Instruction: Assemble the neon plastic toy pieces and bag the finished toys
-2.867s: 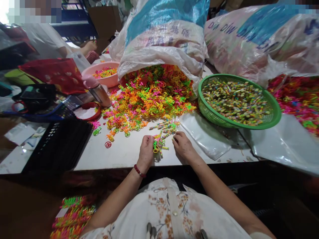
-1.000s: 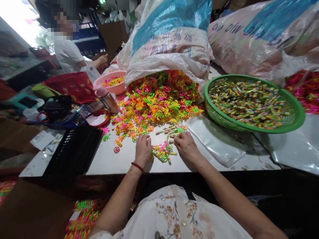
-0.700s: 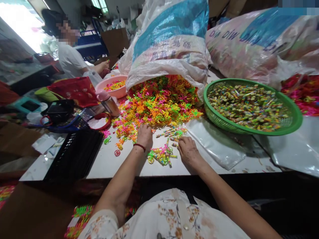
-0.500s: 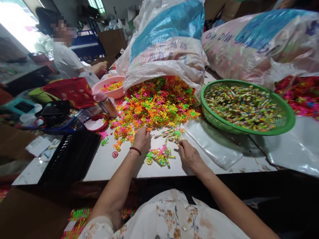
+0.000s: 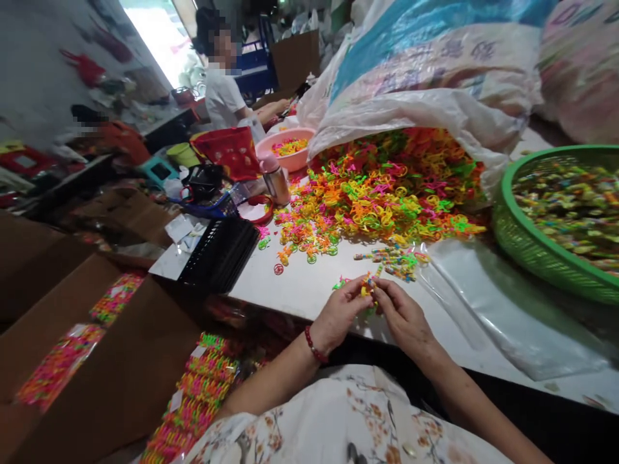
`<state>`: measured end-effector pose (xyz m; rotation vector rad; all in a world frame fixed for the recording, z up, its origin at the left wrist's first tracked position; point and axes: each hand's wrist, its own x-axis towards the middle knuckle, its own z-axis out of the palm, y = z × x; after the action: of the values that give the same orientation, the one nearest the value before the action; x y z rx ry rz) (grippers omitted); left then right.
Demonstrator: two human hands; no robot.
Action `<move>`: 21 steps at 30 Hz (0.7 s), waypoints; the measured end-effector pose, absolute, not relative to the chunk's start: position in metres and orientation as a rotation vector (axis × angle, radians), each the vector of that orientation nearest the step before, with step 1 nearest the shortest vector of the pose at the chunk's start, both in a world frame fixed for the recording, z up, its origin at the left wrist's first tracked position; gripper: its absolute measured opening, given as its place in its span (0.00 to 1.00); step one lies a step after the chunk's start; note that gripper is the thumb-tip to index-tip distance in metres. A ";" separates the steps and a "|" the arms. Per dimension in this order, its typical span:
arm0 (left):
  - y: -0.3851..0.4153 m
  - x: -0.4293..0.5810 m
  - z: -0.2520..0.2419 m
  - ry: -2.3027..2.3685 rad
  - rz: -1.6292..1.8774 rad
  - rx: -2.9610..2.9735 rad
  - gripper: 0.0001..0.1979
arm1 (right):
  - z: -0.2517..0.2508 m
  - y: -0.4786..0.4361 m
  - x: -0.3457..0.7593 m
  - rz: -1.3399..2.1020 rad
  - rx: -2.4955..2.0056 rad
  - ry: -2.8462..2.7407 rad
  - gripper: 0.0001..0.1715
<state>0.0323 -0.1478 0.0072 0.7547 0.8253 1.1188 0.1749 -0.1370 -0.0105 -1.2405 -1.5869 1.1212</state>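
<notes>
Both my hands are together at the near edge of the white table [image 5: 300, 290]. My left hand [image 5: 339, 312], with a red bead bracelet on its wrist, and my right hand [image 5: 403, 316] are closed round a small bunch of neon plastic pieces and candy sticks [image 5: 367, 287]. A few more candy sticks [image 5: 391, 261] lie just beyond my fingers. Behind them a large heap of neon plastic rings [image 5: 382, 190] spills from an open white sack [image 5: 425, 84].
A green basket [image 5: 507, 229] of wrapped candy stands at right, clear plastic bags [image 5: 503, 309] in front of it. A black crate [image 5: 220, 254], a flask [image 5: 275, 180] and a pink bowl [image 5: 287, 145] are at left. Cardboard boxes [image 5: 97, 348] with packed strips stand below. Another person [image 5: 225, 90] sits beyond.
My left hand has come back from the ring heap and both hands have gathered the small bunch off the table at its near edge. The view has swung left.
</notes>
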 end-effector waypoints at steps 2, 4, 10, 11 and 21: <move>-0.151 0.031 0.007 0.789 1.132 0.705 0.19 | -0.015 -0.135 0.175 1.085 -1.245 -1.603 0.20; -0.150 0.030 0.005 0.834 1.174 0.605 0.21 | -0.016 -0.135 0.175 1.041 -1.219 -1.650 0.19; -0.144 0.029 -0.006 0.919 1.230 0.364 0.22 | -0.013 -0.141 0.173 1.012 -1.145 -1.755 0.17; -0.143 0.028 -0.007 0.912 1.232 0.354 0.22 | -0.014 -0.142 0.174 1.017 -1.146 -1.761 0.17; -0.142 0.029 -0.014 0.949 1.250 0.392 0.21 | -0.018 -0.145 0.180 1.016 -1.201 -1.804 0.20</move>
<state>0.0293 -0.1422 -0.0145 0.3923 0.9488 1.2504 0.1801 -0.1452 -0.0178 -1.2012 -1.8039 1.0162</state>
